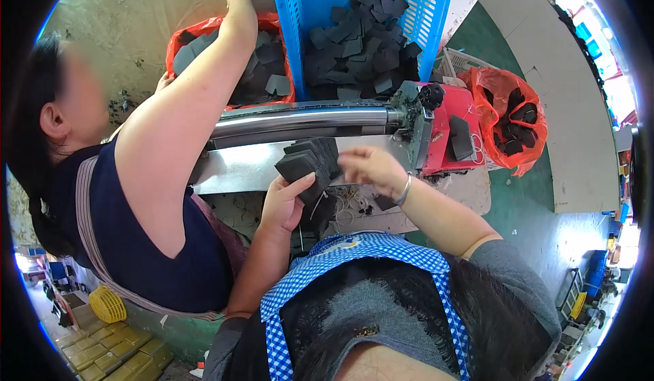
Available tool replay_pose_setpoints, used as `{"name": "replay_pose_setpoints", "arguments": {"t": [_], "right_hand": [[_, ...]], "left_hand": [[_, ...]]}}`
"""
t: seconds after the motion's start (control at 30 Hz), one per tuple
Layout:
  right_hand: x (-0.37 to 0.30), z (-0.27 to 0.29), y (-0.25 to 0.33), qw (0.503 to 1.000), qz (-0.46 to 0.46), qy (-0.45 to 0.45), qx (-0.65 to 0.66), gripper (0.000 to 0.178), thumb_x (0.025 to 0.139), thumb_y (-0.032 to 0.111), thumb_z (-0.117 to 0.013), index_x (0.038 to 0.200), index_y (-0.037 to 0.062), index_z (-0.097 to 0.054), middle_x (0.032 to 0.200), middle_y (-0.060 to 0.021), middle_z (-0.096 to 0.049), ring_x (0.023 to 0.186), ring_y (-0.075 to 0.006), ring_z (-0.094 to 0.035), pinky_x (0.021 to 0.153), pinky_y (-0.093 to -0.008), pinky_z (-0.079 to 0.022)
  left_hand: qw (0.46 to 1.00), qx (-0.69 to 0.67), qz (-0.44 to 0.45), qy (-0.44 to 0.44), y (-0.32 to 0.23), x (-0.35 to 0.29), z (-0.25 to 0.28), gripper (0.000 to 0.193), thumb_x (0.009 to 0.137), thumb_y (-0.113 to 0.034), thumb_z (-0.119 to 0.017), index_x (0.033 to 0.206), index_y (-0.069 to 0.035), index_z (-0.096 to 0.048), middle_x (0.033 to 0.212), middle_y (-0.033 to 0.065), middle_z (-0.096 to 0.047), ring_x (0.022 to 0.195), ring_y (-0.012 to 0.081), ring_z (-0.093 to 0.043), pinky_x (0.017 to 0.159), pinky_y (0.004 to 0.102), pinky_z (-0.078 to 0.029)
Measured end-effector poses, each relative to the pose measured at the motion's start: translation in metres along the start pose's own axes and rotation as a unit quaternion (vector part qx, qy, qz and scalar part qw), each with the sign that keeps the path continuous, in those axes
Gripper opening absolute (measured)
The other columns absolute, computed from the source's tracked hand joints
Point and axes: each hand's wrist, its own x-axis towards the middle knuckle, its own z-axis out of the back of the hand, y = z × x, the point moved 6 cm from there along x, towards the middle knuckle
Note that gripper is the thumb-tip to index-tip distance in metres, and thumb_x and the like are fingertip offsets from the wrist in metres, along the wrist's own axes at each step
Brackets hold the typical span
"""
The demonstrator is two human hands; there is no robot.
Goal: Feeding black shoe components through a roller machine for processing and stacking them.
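A stack of thin black square pieces (pixel 308 164) is gripped in my left hand (pixel 283 205), its thumb laid over the front and the upper edges fanned out. My right hand (pixel 375 168), with a silver bangle on the wrist, is at the right side of the stack. Its fingers are bent in toward the thumb; what they hold, if anything, is too small to make out. Just beyond both hands lies the steel roller (pixel 306 120) of a machine with a red end housing (pixel 453 125). A metal plate (pixel 248 166) runs along the roller's near side.
A blue crate (pixel 291 37) of loose black pieces stands behind the roller. Left of it is a red bag (pixel 178 40) of similar pieces. A co-worker's arm (pixel 194 102) reaches over that bag, close on my left. Another red bag (pixel 487 85) sits right of the machine.
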Motion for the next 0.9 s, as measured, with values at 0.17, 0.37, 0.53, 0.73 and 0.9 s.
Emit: {"name": "replay_pose_setpoints", "arguments": {"t": [0.17,0.37,0.53,0.73,0.9], "right_hand": [[-0.001,0.003,-0.017,0.986,-0.153,0.051,0.029,0.015,0.081,0.019,-0.062,0.076,0.0062,-0.055,0.065,-0.0006,-0.056,0.050,-0.0060,-0.052,0.043,-0.0153,-0.040],[0.004,0.001,0.003,0.999,-0.007,-0.013,0.035,0.016,0.079,0.018,-0.063,0.078,0.0033,-0.055,0.069,-0.0050,-0.058,0.052,-0.0093,-0.054,0.045,-0.0189,-0.043],[-0.007,-0.019,-0.011,0.982,-0.116,0.141,-0.041,0.017,0.078,0.015,-0.065,0.073,0.0047,-0.051,0.061,0.0000,-0.053,0.047,-0.0066,-0.049,0.040,-0.0164,-0.035],[0.001,0.008,-0.017,0.983,-0.177,-0.006,0.040,0.020,0.078,0.018,-0.065,0.077,0.0028,-0.052,0.065,-0.0027,-0.055,0.049,-0.0087,-0.052,0.041,-0.0165,-0.040],[0.002,0.005,0.001,0.996,-0.079,-0.018,0.046,0.020,0.080,0.020,-0.063,0.083,0.0018,-0.055,0.070,-0.0040,-0.058,0.056,-0.0090,-0.056,0.045,-0.0180,-0.043]], "left_hand": [[0.999,-0.024,0.021,0.008,-0.002,0.000,-0.006,0.023,0.077,0.000,-0.058,0.100,0.002,-0.056,0.093,0.0095,-0.060,0.084,0.0190,-0.059,0.074,0.0316,-0.049],[1.000,0.013,0.017,-0.008,-0.001,0.002,0.000,0.025,0.078,-0.002,-0.058,0.102,0.002,-0.054,0.097,0.0112,-0.059,0.087,0.0212,-0.059,0.075,0.0351,-0.050],[1.000,-0.004,0.026,0.013,0.003,0.002,-0.005,0.025,0.079,-0.002,-0.058,0.103,0.002,-0.053,0.100,0.0124,-0.058,0.089,0.0219,-0.059,0.078,0.0360,-0.050],[1.000,0.010,0.016,0.000,-0.001,0.004,-0.004,0.027,0.077,-0.001,-0.058,0.103,0.002,-0.053,0.098,0.0121,-0.058,0.086,0.0218,-0.059,0.077,0.0354,-0.050],[0.999,0.039,-0.005,-0.004,0.000,0.007,0.003,0.026,0.076,-0.001,-0.059,0.102,0.002,-0.054,0.097,0.0123,-0.058,0.086,0.0221,-0.059,0.076,0.0362,-0.050]]}}
